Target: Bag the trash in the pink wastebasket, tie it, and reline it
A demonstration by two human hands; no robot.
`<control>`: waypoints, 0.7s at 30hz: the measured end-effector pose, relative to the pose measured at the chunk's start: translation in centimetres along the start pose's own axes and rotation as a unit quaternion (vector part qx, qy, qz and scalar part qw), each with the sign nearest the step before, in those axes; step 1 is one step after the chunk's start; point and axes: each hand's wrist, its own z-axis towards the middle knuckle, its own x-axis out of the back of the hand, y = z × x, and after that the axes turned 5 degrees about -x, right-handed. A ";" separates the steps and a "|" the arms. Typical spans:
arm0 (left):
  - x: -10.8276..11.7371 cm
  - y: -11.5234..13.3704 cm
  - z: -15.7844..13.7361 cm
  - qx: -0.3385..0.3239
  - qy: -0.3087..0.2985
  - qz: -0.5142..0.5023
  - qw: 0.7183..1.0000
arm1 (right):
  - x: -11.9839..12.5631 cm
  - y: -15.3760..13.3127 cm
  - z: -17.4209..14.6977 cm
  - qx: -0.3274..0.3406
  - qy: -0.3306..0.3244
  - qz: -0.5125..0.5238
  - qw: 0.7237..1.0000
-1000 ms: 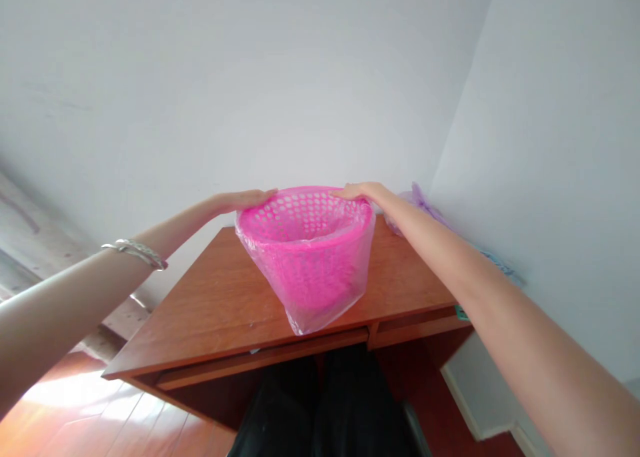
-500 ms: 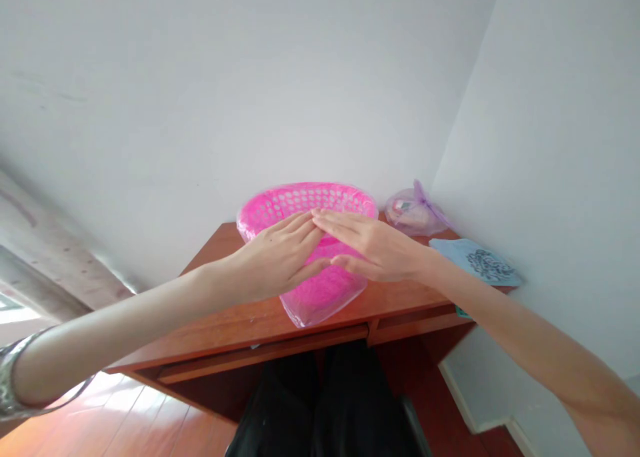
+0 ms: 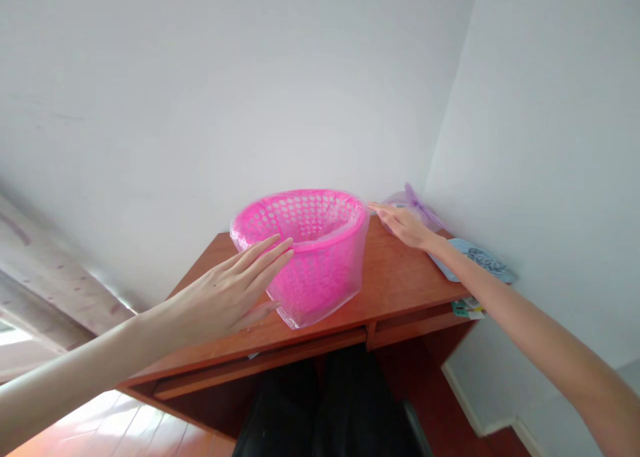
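Note:
A pink plastic basket with a holed wall stands upright on the desk, lined and wrapped in a clear plastic bag. My left hand hovers in front of its left side, palm down, fingers stretched out and nothing held; whether the fingertips touch the wrap I cannot tell. My right hand is off the basket's right rim, fingers straight and pointing left, also holding nothing. Just behind the right hand lies a tied, see-through purple bag, its contents partly hidden by the hand.
The reddish-brown wooden desk stands against a white wall corner. A light blue printed packet lies at its right end, with small items in the shelf below. A patterned curtain hangs at left. My dark-clothed legs are under the desk.
My hands, fingertips together over the basket before, have moved apart: the left toward the lower left, the right toward the upper right. The basket's front and opening now show.

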 end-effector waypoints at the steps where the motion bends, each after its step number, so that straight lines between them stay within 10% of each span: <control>1: 0.2 0.0 -0.1 0.005 0.001 -0.004 1.000 | 0.1 0.2 0.3 -0.007 0.010 0.002 1.000; 13: 1.3 -1.4 17.8 0.022 -0.076 -0.213 0.974 | -0.8 2.2 7.6 0.032 -0.032 -0.003 0.999; 21: 0.1 -0.2 17.1 -0.041 -0.133 -0.209 0.968 | -2.2 5.3 8.5 0.028 -0.067 0.021 0.997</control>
